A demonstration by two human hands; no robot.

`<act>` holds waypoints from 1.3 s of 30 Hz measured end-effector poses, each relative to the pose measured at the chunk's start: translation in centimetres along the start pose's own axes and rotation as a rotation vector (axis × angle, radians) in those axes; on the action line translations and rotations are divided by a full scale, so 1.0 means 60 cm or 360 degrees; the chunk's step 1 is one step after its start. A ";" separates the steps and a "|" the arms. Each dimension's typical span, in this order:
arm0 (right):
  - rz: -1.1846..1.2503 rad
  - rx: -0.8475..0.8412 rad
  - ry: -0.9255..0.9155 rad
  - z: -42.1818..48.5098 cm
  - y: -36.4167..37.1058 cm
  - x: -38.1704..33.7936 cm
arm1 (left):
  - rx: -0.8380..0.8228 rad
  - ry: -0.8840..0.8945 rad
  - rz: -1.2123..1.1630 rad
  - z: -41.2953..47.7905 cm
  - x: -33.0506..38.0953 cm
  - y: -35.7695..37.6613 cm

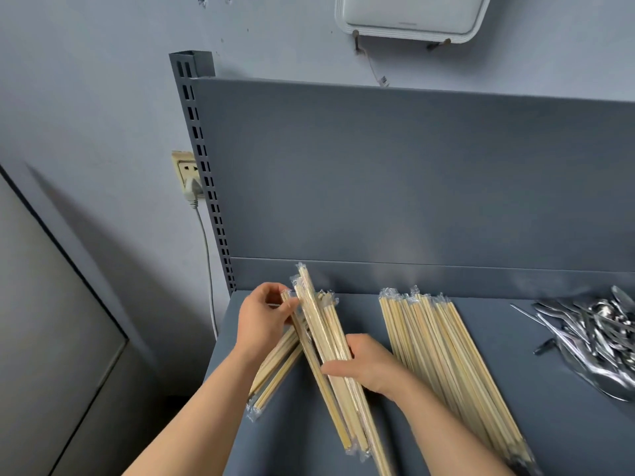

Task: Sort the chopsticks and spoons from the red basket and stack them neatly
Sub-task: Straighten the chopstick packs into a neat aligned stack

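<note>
A loose bundle of plastic-wrapped wooden chopsticks (323,334) stands slanted over the left part of the grey shelf (567,424). My right hand (364,365) grips this bundle around its middle. My left hand (264,314) pinches the upper ends of a few pairs at the bundle's left side. More wrapped pairs (275,372) lie splayed under my left wrist. A neat row of wrapped chopsticks (446,359) lies flat to the right. A heap of shiny metal spoons (598,334) sits at the far right. The red basket is out of view.
The shelf's grey back panel (412,173) rises right behind the piles, with a slotted upright post (202,166) at its left. A wall socket with a plug and cable (189,183) is left of the post. A white tray (412,15) hangs on the wall above.
</note>
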State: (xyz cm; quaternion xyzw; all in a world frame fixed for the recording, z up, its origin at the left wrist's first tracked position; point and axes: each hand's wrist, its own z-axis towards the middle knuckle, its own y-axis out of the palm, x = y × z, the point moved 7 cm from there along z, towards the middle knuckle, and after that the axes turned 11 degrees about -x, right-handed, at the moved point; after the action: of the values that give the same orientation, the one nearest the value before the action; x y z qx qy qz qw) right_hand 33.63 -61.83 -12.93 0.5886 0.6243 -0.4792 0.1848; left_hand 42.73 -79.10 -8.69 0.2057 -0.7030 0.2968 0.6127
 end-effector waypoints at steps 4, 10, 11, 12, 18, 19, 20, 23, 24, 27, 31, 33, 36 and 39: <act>0.0071 -0.0007 -0.0100 -0.007 -0.005 -0.018 | -0.0046 0.0125 -0.0042 0.010 0.025 0.015; 0.0159 0.0241 -0.0016 -0.010 -0.031 0.004 | -0.0156 -0.0088 0.0616 0.006 -0.020 0.017; 0.0185 0.0282 0.0022 -0.010 -0.035 0.013 | -0.0233 -0.0143 0.0956 0.003 -0.032 0.022; 0.0197 0.0316 0.0070 -0.010 -0.038 0.022 | -0.0318 -0.0202 0.1189 -0.001 -0.043 0.029; 0.0166 0.0409 0.0208 -0.004 -0.039 0.045 | -0.0423 -0.0376 0.1474 -0.006 -0.055 0.056; 0.0161 0.0406 0.0202 -0.003 -0.039 0.045 | -0.0435 -0.0391 0.1471 -0.006 -0.056 0.061; 0.0163 0.0398 0.0188 -0.002 -0.038 0.044 | -0.0448 -0.0394 0.1461 -0.006 -0.055 0.067; 0.0203 0.0352 0.0136 -0.002 -0.035 0.043 | -0.0475 -0.0406 0.1331 -0.003 -0.058 0.085; 0.0225 0.0343 0.0122 -0.003 -0.035 0.044 | -0.0474 -0.0403 0.1289 -0.003 -0.058 0.088; 0.0267 0.0366 0.0146 -0.007 -0.040 0.052 | -0.0456 -0.0346 0.1322 0.000 -0.056 0.097; 0.0227 0.0421 0.0187 -0.009 -0.049 0.058 | -0.0398 -0.0352 0.1385 -0.004 -0.046 0.112; 0.0224 0.0445 0.0214 -0.011 -0.052 0.064 | -0.0416 -0.0333 0.1474 -0.006 -0.043 0.125; 0.0257 0.0441 0.0222 -0.015 -0.056 0.070 | -0.0470 -0.0342 0.1556 -0.001 -0.046 0.138; 0.0293 0.0412 0.0184 -0.019 -0.058 0.068 | -0.0561 -0.0380 0.1621 0.005 -0.048 0.142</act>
State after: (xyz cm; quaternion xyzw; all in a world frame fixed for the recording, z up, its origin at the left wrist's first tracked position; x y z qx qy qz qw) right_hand 29.89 -58.09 -14.28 0.6889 0.5104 -0.5019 0.1142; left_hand 37.41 -73.20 -12.97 -0.2339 -0.8174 0.4080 0.3327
